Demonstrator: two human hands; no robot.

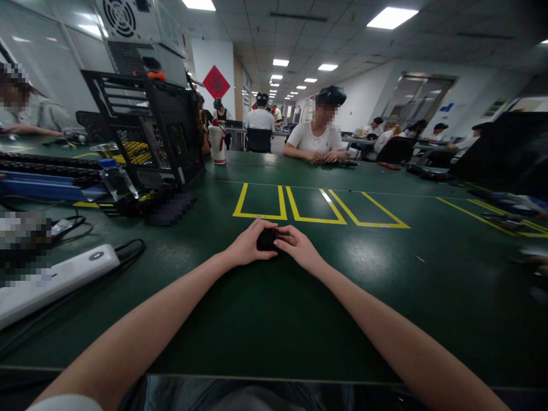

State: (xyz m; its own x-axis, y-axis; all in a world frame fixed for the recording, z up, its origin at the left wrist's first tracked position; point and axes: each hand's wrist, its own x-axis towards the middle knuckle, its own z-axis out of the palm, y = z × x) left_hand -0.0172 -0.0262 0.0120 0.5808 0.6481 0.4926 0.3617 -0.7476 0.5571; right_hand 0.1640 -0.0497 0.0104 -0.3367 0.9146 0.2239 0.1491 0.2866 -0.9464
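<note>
The small black object (266,240) is held over the middle of the green tabletop (274,319), well in from the near edge. Its details are too dark to read, and whether it touches the surface cannot be determined.

The left hand (245,244) grasps the object from its left side, thumb below and fingers above. The right hand (302,251) grips its right end between thumb and fingertips. Both forearms extend inward over the near edge.

Beyond the hands, towards the far edge, three yellow tape outlines (319,221) are laid in a row. The hands are just short of the left one. Further yellow tape (479,214) marks the right part of the tabletop, near blurred items that cannot be identified.

On the left part, a white power strip (60,279) lies nearest the near edge, with a dark cable (128,257) beside it. Farther back are a clear bottle (117,182) with a blue cap and an open black computer case (173,134). A lighter metal case (141,34) appears above the black one. A cup (217,145) is near the far edge, just right of the black case.

A co-worker (319,137) is seated at the far edge, both hands together over a dark item.
</note>
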